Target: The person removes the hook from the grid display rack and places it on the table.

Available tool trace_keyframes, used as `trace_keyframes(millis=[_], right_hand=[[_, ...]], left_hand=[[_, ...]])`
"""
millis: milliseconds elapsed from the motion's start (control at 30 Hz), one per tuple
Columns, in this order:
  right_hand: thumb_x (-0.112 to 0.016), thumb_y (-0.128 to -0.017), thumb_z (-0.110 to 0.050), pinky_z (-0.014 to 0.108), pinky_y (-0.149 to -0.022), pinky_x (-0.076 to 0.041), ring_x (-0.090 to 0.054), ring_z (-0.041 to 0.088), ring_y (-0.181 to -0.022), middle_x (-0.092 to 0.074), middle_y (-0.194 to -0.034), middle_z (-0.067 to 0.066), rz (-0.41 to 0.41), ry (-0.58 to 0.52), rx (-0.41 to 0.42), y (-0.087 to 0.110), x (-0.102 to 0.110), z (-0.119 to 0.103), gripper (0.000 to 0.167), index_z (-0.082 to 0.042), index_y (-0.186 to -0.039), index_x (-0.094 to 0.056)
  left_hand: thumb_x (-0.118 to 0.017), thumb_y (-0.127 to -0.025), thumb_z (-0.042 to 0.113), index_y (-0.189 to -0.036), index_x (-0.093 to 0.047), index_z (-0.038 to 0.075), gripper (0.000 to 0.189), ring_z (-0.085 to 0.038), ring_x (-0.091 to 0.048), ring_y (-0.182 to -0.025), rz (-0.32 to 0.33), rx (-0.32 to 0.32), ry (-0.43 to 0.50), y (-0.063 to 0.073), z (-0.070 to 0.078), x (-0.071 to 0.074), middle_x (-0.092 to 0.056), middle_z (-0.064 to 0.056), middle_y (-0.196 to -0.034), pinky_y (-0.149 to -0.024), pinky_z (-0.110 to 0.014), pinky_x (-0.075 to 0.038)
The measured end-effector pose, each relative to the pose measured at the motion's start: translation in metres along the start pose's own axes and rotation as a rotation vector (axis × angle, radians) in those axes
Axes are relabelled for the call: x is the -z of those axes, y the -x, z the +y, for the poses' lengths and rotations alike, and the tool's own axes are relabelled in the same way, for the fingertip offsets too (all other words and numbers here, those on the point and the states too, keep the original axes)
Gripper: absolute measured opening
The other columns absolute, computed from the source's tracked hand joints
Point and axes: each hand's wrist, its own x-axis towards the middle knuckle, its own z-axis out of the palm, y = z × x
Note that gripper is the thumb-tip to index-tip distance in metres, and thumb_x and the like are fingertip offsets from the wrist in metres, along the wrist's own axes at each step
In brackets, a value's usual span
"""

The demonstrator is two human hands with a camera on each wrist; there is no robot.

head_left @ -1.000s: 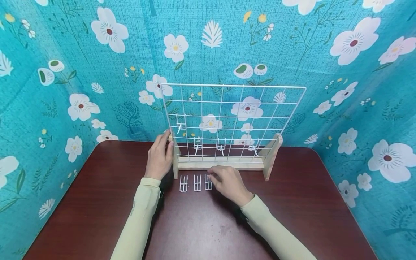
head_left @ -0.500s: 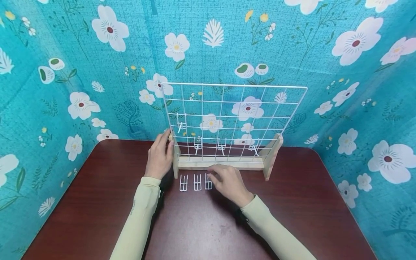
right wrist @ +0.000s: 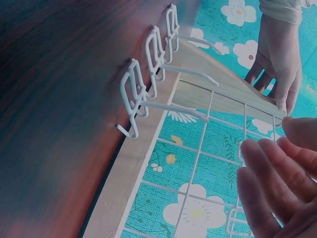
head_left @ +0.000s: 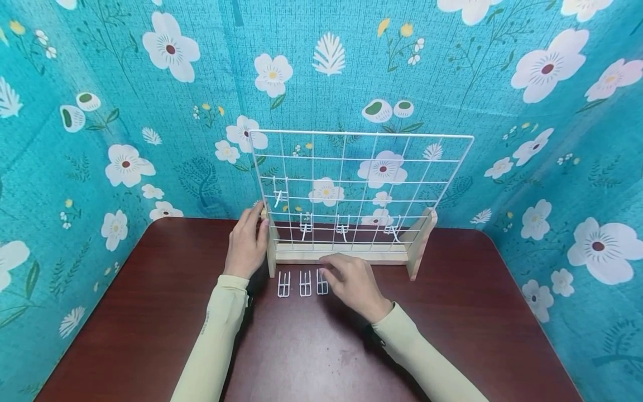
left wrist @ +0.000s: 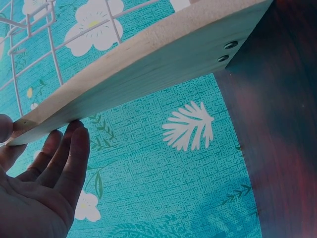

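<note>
A white wire grid panel (head_left: pixel 361 134) stands in a wooden stand (head_left: pixel 341 256). My left hand (head_left: pixel 246 241) holds the top of the stand's left side board (left wrist: pixel 99 94), thumb on one face and fingers against the other. Three white wire hooks lie in a row before the stand: a left hook (head_left: pixel 283 295), a middle hook (head_left: pixel 305 294) and a right hook (head_left: pixel 322 292). My right hand (head_left: pixel 355 282) hovers beside the right hook, its fingers loosely bent. In the right wrist view those fingers (right wrist: pixel 277 168) hold nothing and stay apart from the hooks.
Several similar hooks hang on the grid: one higher up at the left (head_left: pixel 279 196), the others along the lower rows, such as the middle one (head_left: pixel 342 228). The dark red table (head_left: pixel 301 352) reaches back to a blue flowered cloth (head_left: pixel 211 95).
</note>
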Motion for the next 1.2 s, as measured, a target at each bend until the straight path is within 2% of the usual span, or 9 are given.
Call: trace_keyframes(millis=[200,533,933,1200], right_hand=[[-0.081,-0.090,-0.012,0.035,-0.075,-0.063,-0.079,0.016,-0.087,-0.082,-0.098,0.004,0.038,-0.014,0.004,-0.0020,0.0003,-0.0010,0.018,-0.010,-0.108,-0.079],[-0.080,-0.091,-0.013,0.033,-0.072,-0.062,-0.078,0.015,-0.084,-0.082,-0.098,0.005,0.073,-0.046,-0.001,-0.0024,0.0031,-0.0044,0.018,-0.008,-0.108,-0.080],[-0.080,-0.091,-0.010,0.029,-0.071,-0.062,-0.078,0.013,-0.082,-0.081,-0.097,0.006,0.137,-0.089,0.051,-0.0095,0.0048,-0.0043,0.020,-0.007,-0.111,-0.078],[-0.080,-0.088,-0.006,0.027,-0.068,-0.061,-0.077,0.015,-0.078,-0.080,-0.094,0.011,0.184,-0.116,0.081,-0.0088,0.0048,-0.0041,0.022,-0.004,-0.109,-0.077]], left_hand=[[-0.049,-0.111,0.028,-0.154,-0.052,0.010,0.046,-0.037,-0.068,-0.109,0.002,-0.002,0.000,-0.0003,-0.0001,-0.0001,-0.065,-0.017,-0.128,-0.095,-0.056,-0.057],[-0.051,-0.111,0.027,-0.153,-0.052,0.010,0.046,-0.037,-0.067,-0.106,-0.002,-0.003,-0.003,0.0005,-0.0003,-0.0015,-0.065,-0.017,-0.126,-0.094,-0.056,-0.056],[-0.050,-0.111,0.027,-0.154,-0.051,0.011,0.046,-0.036,-0.066,-0.099,0.015,0.000,0.005,-0.0004,0.0001,0.0008,-0.065,-0.017,-0.122,-0.088,-0.056,-0.057],[-0.050,-0.111,0.026,-0.152,-0.053,0.009,0.044,-0.038,-0.068,-0.105,0.025,-0.026,-0.001,0.0000,-0.0011,-0.0009,-0.066,-0.018,-0.122,-0.092,-0.057,-0.056]])
